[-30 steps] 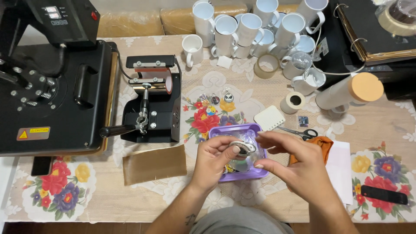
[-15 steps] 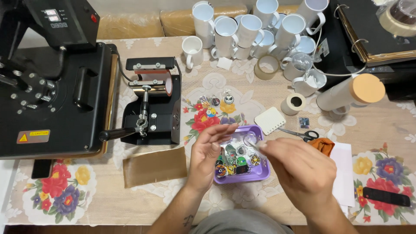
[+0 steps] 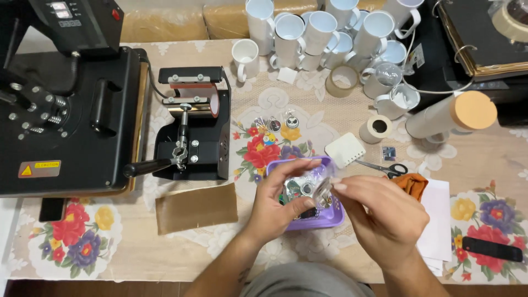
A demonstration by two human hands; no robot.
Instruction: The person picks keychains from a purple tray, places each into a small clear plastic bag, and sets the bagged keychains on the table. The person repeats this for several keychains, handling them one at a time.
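Both your hands are up over the purple tray (image 3: 330,219), working on one small clear shiny piece (image 3: 320,186) pinched between them. Your left hand (image 3: 280,206) has thumb and fingers closed on the piece from the near side of the tray, and your right hand (image 3: 385,217) comes in from the tray's right with its fingertips on the same piece. So both hands are grasping, neither is loose. What exactly the piece is I can't tell, it's too small and glinty, maybe a clear wrapper or a little pendant blank.

My read is you're mid-way through sorting or unwrapping one of the small round printed charms (image 3: 300,190) that fill the tray. A few more of them (image 3: 275,125) lie on the tabletop just beyond the tray, toward the mug press (image 3: 192,126). Scissors (image 3: 385,168) and a small white card (image 3: 345,149) sit just to the tray's right, and the white mugs (image 3: 324,33) are well beyond it.

Next bit looks like a fine fingertip job: keep the pinch light, hold it right above the tray so anything that slips lands back inside, and don't nudge the tray rim.
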